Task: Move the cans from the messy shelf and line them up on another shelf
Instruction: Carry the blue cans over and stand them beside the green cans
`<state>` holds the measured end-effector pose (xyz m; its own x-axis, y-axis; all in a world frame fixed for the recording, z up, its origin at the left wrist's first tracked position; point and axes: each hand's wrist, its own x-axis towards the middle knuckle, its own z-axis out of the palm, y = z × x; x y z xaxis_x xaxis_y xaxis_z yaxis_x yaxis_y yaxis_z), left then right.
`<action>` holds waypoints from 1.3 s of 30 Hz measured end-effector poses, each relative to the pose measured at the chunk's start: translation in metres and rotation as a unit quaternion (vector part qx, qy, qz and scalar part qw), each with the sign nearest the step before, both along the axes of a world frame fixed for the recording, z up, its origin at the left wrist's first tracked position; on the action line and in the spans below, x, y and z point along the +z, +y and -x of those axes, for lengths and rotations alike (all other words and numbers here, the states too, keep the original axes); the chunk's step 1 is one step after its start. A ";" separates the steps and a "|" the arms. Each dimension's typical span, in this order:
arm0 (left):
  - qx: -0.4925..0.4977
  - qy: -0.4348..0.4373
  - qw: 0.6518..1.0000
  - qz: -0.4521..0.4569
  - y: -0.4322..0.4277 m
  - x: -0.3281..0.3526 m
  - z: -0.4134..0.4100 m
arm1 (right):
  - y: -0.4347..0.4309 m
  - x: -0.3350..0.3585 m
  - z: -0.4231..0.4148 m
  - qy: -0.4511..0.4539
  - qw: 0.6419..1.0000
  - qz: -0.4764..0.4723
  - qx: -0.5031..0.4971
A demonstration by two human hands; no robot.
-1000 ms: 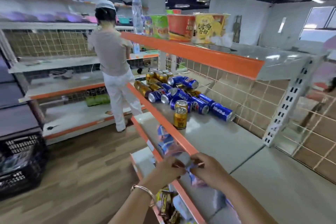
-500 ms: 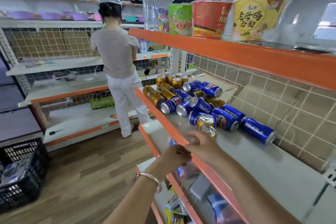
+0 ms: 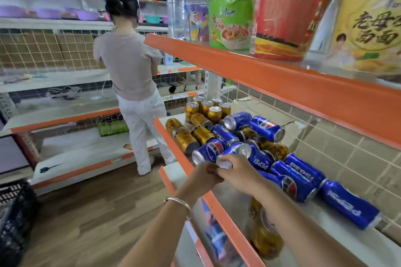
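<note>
A jumble of cans covers the middle shelf (image 3: 347,247). Blue Pepsi cans (image 3: 297,178) lie on their sides, mixed with fallen gold cans (image 3: 181,136). Several gold cans (image 3: 213,112) stand upright at the far end. My right hand (image 3: 240,178) has its fingers curled over the silver end of one lying blue can (image 3: 239,150) at the front of the pile. My left hand (image 3: 205,178), with a bracelet on the wrist, is curled against the same can end, touching my right fingertips. Two gold cans (image 3: 267,243) stand under my right forearm.
The orange-edged upper shelf (image 3: 282,84) overhangs the cans and carries noodle cups (image 3: 286,24) and a water bottle (image 3: 176,6). A person (image 3: 130,67) stands at the shelves ahead. A lower shelf holds blue packets (image 3: 214,232). A black basket (image 3: 15,219) sits on the floor at left.
I have moved closer to the can pile. Both hands rose from the lower shelf and the orange shelf edge up to the front blue can.
</note>
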<state>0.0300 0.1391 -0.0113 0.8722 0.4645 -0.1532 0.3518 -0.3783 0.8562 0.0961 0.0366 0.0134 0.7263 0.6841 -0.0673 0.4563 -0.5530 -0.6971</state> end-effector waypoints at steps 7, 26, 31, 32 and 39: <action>0.067 -0.037 0.991 -0.105 0.047 0.006 -0.050 | 0.003 0.002 -0.048 -0.062 0.991 0.086 -0.082; -0.234 0.190 0.918 -0.257 0.099 0.010 -0.121 | 0.012 -0.012 -0.107 -0.085 0.952 0.234 -0.179; -0.218 0.163 0.923 -0.272 0.106 0.005 -0.116 | 0.010 -0.012 -0.104 -0.144 0.941 0.193 -0.238; -0.216 0.156 0.925 -0.273 0.108 0.002 -0.114 | 0.008 -0.012 -0.103 -0.151 0.937 0.177 -0.260; -0.197 0.072 0.977 -0.029 0.129 -0.003 -0.117 | 0.008 -0.006 -0.079 -0.139 0.897 -0.033 -0.417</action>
<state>0.1469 0.2680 -0.0141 0.9564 0.1093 -0.2707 0.2847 -0.5542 0.7821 0.1746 0.0443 0.0070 0.9699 -0.1098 0.2174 0.0645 -0.7449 -0.6641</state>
